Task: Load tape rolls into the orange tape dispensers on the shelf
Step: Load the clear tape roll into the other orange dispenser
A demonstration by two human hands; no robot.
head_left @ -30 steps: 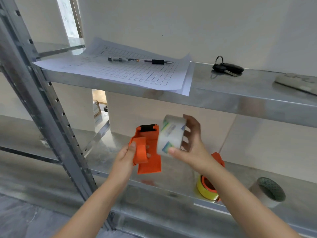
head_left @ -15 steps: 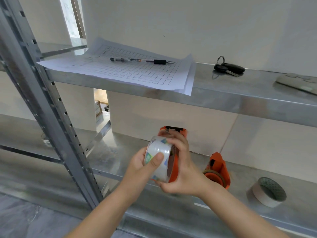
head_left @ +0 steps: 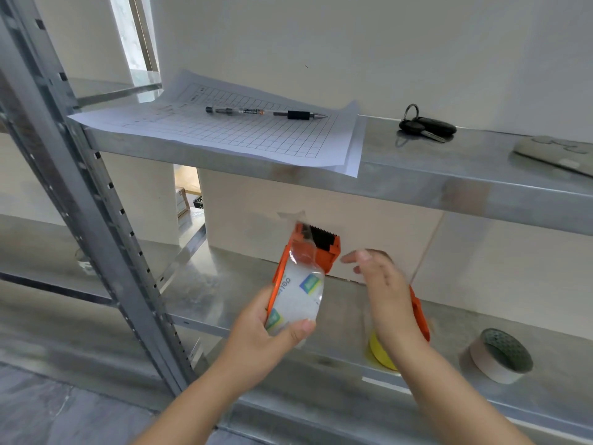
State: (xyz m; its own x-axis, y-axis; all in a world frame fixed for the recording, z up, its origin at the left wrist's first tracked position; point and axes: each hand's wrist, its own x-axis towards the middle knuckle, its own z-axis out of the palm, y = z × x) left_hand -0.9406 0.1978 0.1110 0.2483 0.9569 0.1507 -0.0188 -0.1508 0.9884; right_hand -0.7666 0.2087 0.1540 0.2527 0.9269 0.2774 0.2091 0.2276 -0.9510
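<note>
At frame centre my left hand (head_left: 256,340) clamps the orange tape dispenser (head_left: 316,252), the clear tape roll (head_left: 296,300) seated in it. My right hand (head_left: 385,290) — blurred, fingers apart — has let go since half a second ago. Its wrist hides a second dispenser (head_left: 420,316) with a yellow roll (head_left: 380,354); a grey roll (head_left: 499,354) sits lower right. Upper shelf (head_left: 449,184): paper (head_left: 224,133), pen (head_left: 266,112), keys (head_left: 426,126).

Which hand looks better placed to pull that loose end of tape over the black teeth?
Probably the right hand: it is free and open beside the black teeth, while the left hand is busy gripping the orange dispenser and its clear tape roll.
</note>
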